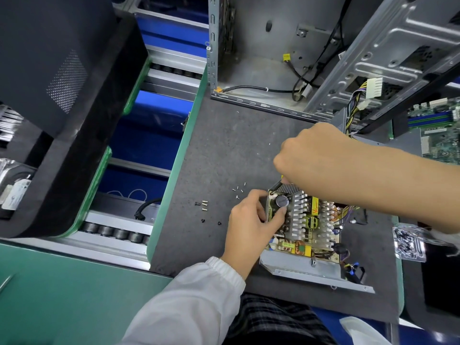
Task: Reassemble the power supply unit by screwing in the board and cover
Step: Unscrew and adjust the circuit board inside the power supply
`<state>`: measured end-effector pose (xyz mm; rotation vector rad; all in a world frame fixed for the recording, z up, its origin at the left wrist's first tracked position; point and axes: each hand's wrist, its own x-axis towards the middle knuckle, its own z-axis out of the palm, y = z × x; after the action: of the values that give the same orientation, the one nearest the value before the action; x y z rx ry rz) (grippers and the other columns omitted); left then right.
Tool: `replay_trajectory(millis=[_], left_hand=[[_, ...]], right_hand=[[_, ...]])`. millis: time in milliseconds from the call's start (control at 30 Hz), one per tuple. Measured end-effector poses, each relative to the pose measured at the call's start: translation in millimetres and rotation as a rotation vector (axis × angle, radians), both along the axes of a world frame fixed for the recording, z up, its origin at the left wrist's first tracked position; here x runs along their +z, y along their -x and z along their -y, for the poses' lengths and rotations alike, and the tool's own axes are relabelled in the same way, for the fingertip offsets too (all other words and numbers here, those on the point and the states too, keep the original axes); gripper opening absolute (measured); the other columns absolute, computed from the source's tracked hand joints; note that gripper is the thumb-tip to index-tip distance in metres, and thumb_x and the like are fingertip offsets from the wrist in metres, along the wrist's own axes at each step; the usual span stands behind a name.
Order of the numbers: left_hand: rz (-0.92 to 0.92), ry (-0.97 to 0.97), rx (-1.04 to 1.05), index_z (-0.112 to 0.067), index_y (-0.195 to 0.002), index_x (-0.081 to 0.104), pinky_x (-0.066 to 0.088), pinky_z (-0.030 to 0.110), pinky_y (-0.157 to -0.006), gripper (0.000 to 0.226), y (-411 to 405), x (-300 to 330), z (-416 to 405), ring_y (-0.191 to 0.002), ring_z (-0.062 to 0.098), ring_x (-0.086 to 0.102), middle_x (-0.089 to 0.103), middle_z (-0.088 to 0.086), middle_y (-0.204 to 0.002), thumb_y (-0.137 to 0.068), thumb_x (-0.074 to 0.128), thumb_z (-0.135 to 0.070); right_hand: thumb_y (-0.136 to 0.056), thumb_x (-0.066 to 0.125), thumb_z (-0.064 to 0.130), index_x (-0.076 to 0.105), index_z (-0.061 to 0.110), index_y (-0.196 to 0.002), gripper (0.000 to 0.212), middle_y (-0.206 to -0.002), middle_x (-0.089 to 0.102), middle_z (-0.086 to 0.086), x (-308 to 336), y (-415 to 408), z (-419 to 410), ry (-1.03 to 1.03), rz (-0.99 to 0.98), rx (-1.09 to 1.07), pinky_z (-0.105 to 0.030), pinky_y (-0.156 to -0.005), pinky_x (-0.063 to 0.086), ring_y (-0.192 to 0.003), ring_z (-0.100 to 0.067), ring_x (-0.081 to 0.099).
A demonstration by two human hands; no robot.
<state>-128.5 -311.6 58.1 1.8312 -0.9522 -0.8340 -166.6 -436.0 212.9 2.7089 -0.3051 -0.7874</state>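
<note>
The open power supply unit (308, 268) lies on the grey mat, its circuit board (305, 226) with heatsinks and a black capacitor exposed. My left hand (251, 220) grips the unit's left wall, thumb on the board by the capacitor. My right hand (316, 155) is curled round a screwdriver (278, 184), of which only a bit of yellow handle and the dark shaft show, pointing down at the board's far left corner. Several small silver screws (238, 190) lie just left of the unit. More screws (204, 205), silver and black, lie further left.
An open computer case (273, 58) stands at the back, and a metal side frame (388, 58) leans at the right. A motherboard (438, 128) lies far right. A clear bag of screws (408, 241) sits right of the unit. A roller conveyor (117, 230) runs along the left.
</note>
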Motion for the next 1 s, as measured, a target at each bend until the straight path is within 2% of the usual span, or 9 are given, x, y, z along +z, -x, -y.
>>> replay_trajectory(millis=[67,200,267,533,633,700,767,900,1000], left_hand=[[-0.051,0.009,-0.001,-0.020,-0.101,0.065,0.044,0.018,-0.061,0.030,-6.0,-2.0,2.9,-0.057,0.006,0.049,0.056,-0.004,-0.068,-0.079,0.080,-0.035],[-0.241,-0.038,-0.002,-0.019,-0.095,0.064,0.053,0.035,-0.049,0.030,-11.8,2.7,7.3,-0.052,0.017,0.058,0.061,0.005,-0.080,-0.076,0.083,-0.032],[-0.342,-0.040,0.027,-0.015,-0.094,0.064,0.048,0.026,-0.039,0.022,-19.6,1.8,8.1,-0.047,0.014,0.059,0.061,0.010,-0.085,-0.081,0.079,-0.026],[-0.176,-0.048,-0.002,-0.004,-0.086,0.067,0.048,0.019,-0.039,0.005,-28.5,-3.6,16.5,-0.039,0.007,0.054,0.057,0.012,-0.089,-0.086,0.070,0.001],[-0.166,-0.045,-0.018,-0.006,-0.084,0.067,0.044,0.015,-0.036,0.009,-24.0,-2.6,17.3,-0.037,0.006,0.054,0.059,0.015,-0.090,-0.086,0.069,0.003],[-0.149,-0.056,-0.022,-0.009,-0.083,0.066,0.040,0.015,-0.035,0.012,-22.8,-2.1,17.7,-0.038,0.009,0.054,0.060,0.015,-0.090,-0.086,0.069,0.002],[-0.104,-0.067,-0.024,-0.012,-0.082,0.065,0.040,0.016,-0.039,0.014,-23.6,-1.8,18.3,-0.046,0.024,0.058,0.062,0.013,-0.089,-0.085,0.070,0.001],[-0.080,-0.068,-0.033,-0.015,-0.082,0.064,0.043,0.019,-0.049,0.017,-24.8,-0.3,19.0,-0.055,0.036,0.059,0.064,0.011,-0.087,-0.083,0.071,0.001],[-0.073,-0.059,-0.042,-0.016,-0.082,0.063,0.044,0.020,-0.048,0.020,-23.4,-0.5,19.4,-0.055,0.037,0.059,0.065,0.011,-0.087,-0.083,0.069,0.003]], right_hand=[[-0.096,0.051,0.023,0.033,0.019,-0.065,0.036,-0.083,0.048,0.000,-0.4,-0.8,-0.1,0.003,-0.019,0.007,-0.027,-0.052,0.029,-0.093,-0.028,0.065],[-0.097,0.049,0.023,0.023,0.020,-0.065,0.041,-0.088,0.051,0.001,-0.8,1.7,-2.7,0.012,-0.026,0.013,-0.026,-0.046,0.022,-0.095,-0.027,0.064],[-0.097,0.049,0.022,0.021,0.019,-0.064,0.043,-0.093,0.056,0.000,-1.7,3.6,-2.2,0.021,-0.031,0.013,-0.027,-0.051,0.028,-0.096,-0.027,0.064],[-0.098,0.048,0.021,0.032,0.017,-0.065,0.037,-0.095,0.059,0.000,3.9,-6.0,-7.7,0.036,-0.144,-0.025,-0.025,-0.055,0.030,-0.096,-0.026,0.063],[-0.097,0.047,0.022,0.050,0.016,-0.090,0.010,-0.090,0.058,-0.001,6.4,-11.6,-6.6,-0.004,-0.188,-0.023,-0.025,-0.053,0.029,-0.083,-0.023,0.060],[-0.096,0.046,0.022,0.047,0.014,-0.115,0.021,-0.075,0.045,-0.002,8.8,-14.7,-4.7,-0.001,-0.205,-0.056,-0.026,-0.047,0.023,-0.066,-0.020,0.049],[-0.096,0.046,0.020,0.046,0.016,-0.125,0.030,-0.079,0.045,-0.003,11.1,-17.9,-2.2,0.005,-0.208,-0.053,-0.027,-0.045,0.021,-0.074,-0.022,0.054],[-0.095,0.047,0.014,0.049,0.014,-0.090,0.006,-0.096,0.058,-0.003,14.5,-24.5,-5.5,0.031,-0.236,-0.029,-0.025,-0.048,0.024,-0.078,-0.026,0.050],[-0.096,0.046,0.012,0.039,0.017,-0.077,0.021,-0.103,0.061,-0.004,16.4,-28.1,-11.7,0.041,-0.254,-0.059,-0.027,-0.054,0.031,-0.078,-0.026,0.051]])
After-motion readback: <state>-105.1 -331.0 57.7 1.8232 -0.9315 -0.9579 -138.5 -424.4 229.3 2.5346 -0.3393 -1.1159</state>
